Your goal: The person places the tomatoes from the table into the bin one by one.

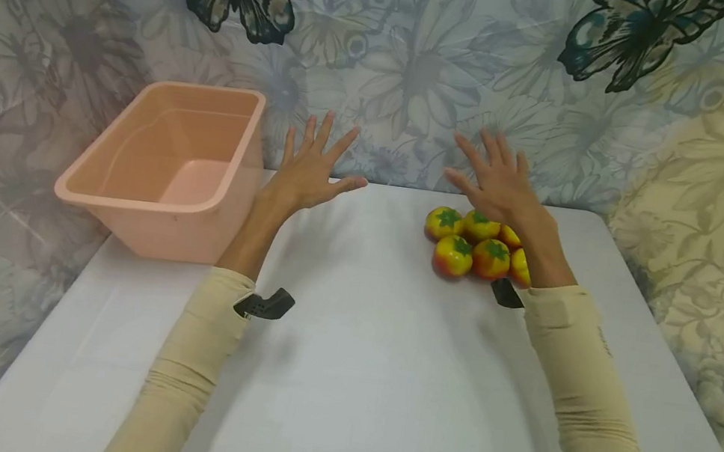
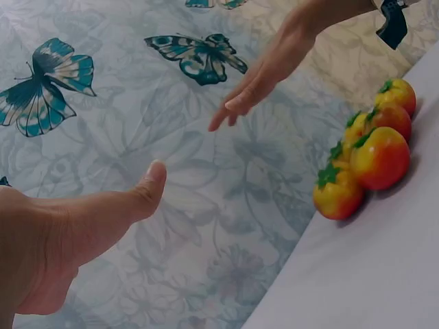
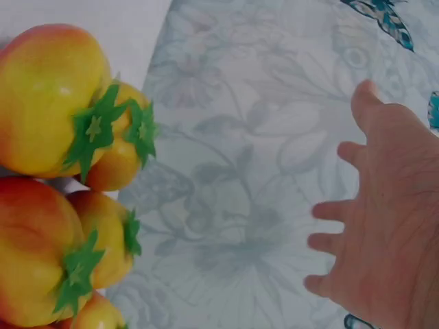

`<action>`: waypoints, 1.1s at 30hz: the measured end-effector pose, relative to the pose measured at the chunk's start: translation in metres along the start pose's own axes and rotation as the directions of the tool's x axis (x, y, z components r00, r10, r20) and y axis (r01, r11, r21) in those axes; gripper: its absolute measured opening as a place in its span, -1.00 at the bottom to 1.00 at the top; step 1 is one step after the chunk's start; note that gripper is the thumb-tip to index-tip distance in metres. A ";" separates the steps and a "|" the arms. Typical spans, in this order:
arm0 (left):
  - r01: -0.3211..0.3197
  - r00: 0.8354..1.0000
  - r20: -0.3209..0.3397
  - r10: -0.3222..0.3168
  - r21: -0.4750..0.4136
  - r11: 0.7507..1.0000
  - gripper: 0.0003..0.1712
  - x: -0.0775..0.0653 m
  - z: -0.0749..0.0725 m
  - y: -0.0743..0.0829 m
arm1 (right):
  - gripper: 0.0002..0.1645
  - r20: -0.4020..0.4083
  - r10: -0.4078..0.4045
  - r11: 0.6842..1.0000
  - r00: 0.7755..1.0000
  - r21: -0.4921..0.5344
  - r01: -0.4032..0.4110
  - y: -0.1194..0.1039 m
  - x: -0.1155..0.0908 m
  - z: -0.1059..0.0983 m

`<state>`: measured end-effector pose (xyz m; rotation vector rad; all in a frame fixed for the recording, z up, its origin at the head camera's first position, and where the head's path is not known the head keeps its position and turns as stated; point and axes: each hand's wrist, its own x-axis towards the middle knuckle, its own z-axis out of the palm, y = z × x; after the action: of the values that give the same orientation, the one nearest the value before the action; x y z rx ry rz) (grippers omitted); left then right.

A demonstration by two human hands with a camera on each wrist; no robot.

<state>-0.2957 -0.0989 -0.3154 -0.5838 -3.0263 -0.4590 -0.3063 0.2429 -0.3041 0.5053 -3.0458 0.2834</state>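
Both hands are raised with fingers spread, and neither holds anything. My left hand (image 1: 306, 172) is up beside the right wall of a peach-coloured plastic tub (image 1: 154, 207). My right hand (image 1: 499, 185) hovers above and behind a cluster of several yellow-and-red fruits (image 1: 453, 257) with green star-shaped tops, like tomatoes or persimmons. That forearm covers part of the cluster in the head view. In the right wrist view, the fruits (image 3: 34, 247) lie to the left, apart from the hand (image 3: 391, 219). The left wrist view shows them grouped near the table's far edge.
The tub stands at the left back of a white table (image 1: 350, 375). A patterned cloth with butterflies and flowers (image 1: 414, 74) hangs behind the table and shows along its sides. Dark straps (image 1: 267, 304) sit at both wrists, over beige sleeves.
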 end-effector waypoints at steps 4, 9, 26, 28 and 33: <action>-0.015 0.999 -0.028 0.016 0.007 1.000 -0.01 -0.009 -0.002 0.002 | -0.04 0.040 0.025 0.998 0.999 0.058 -0.027 0.004 -0.010 0.001; -0.048 0.995 -0.083 0.047 -0.008 0.999 -0.06 -0.027 -0.007 0.008 | -0.02 0.093 0.073 0.997 0.993 0.033 -0.076 0.022 -0.026 0.011; -0.041 0.984 -0.172 0.046 0.036 0.999 -0.14 -0.087 -0.044 0.014 | -0.12 0.164 0.055 0.998 0.985 0.005 -0.057 0.064 -0.055 0.080; -0.040 0.983 -0.180 0.047 0.042 0.998 -0.15 -0.090 -0.046 0.012 | -0.14 0.154 0.040 0.999 0.987 0.015 -0.042 0.062 -0.056 0.081; -0.017 0.984 -0.178 0.023 0.038 0.999 -0.17 -0.101 -0.049 0.003 | -0.20 0.123 0.008 0.999 0.992 0.030 -0.012 0.063 -0.056 0.083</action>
<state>-0.2023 -0.1473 -0.2755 -0.5389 -2.8498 -0.4299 -0.2746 0.3038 -0.4000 0.5289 -3.1683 0.3118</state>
